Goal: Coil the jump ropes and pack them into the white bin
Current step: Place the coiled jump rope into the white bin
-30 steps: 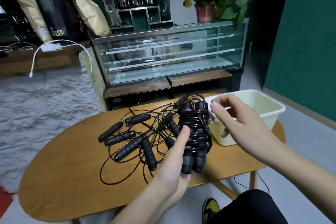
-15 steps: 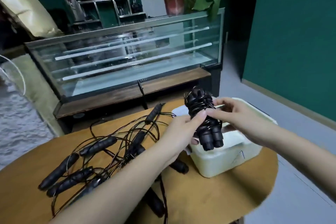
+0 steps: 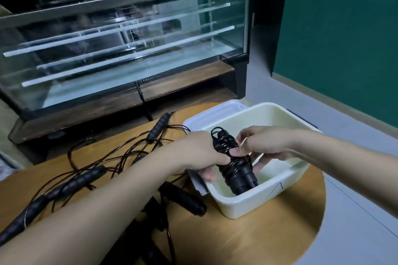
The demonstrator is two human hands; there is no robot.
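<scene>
A coiled jump rope [image 3: 235, 168], its black cord wound tightly round the two handles, is being held inside the white bin [image 3: 280, 191], tilted, with the handle ends pointing down toward 5 o'clock and close to the bin's floor; whether they are touching it cannot be told. The bundle is being gripped from 9 o'clock by the left hand [image 3: 204, 153], whose fingers are being curled under and round the wound cord. From 3 o'clock it is being pinched by the right hand [image 3: 258, 146], the thumb and fingertips being pressed on the upper wraps while the other fingers are being curled behind the bundle.

The bin is being borne by the round wooden table [image 3: 247, 234], at about 2 o'clock from the table's middle, near its edge. A blue mark is being shown on the bin's near wall. At 9 o'clock from the bin, a tangle of loose jump ropes [image 3: 90, 176] is being left lying on the table, partly hidden under the left forearm. Beyond the table, at 12 o'clock, a glass display case [image 3: 120, 49] is being seen, blurred.
</scene>
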